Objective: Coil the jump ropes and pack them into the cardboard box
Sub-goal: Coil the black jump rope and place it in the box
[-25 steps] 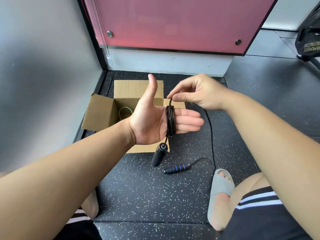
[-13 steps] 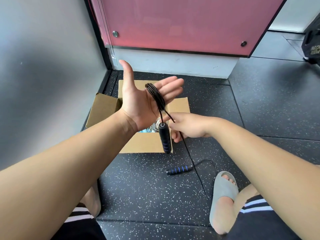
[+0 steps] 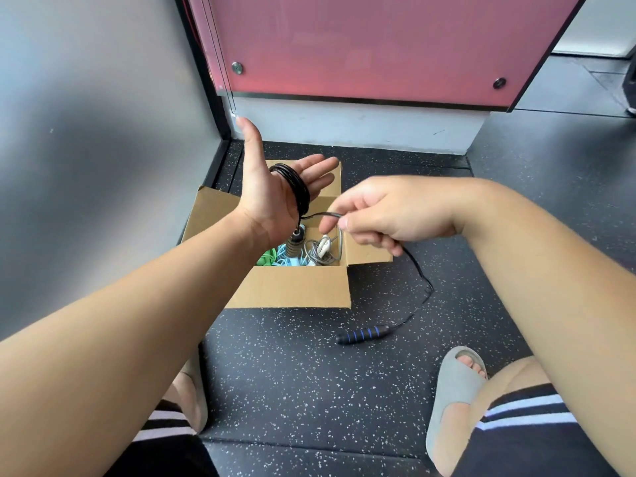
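A black jump rope [image 3: 295, 187] is wound in several loops round the palm of my left hand [image 3: 275, 191], which is held flat with fingers straight and thumb up, above the open cardboard box [image 3: 292, 287]. One black handle [image 3: 296, 243] hangs below that palm. My right hand [image 3: 382, 215] pinches the free cord just right of the coil; the cord trails down to the floor. The other handle [image 3: 363, 334], black with blue rings, lies on the floor in front of the box. Green, light blue and grey coiled ropes [image 3: 303, 254] lie inside the box.
The box stands on speckled black rubber flooring [image 3: 309, 390] in a corner, with a grey wall [image 3: 86, 149] on the left and a pink panel [image 3: 361, 46] behind. My feet in grey slides [image 3: 451, 387] are at either side near the bottom.
My right hand has risen from below the left palm to the right of the coil, pulling the cord sideways. The left hand tilted further over the box, whose contents now show.
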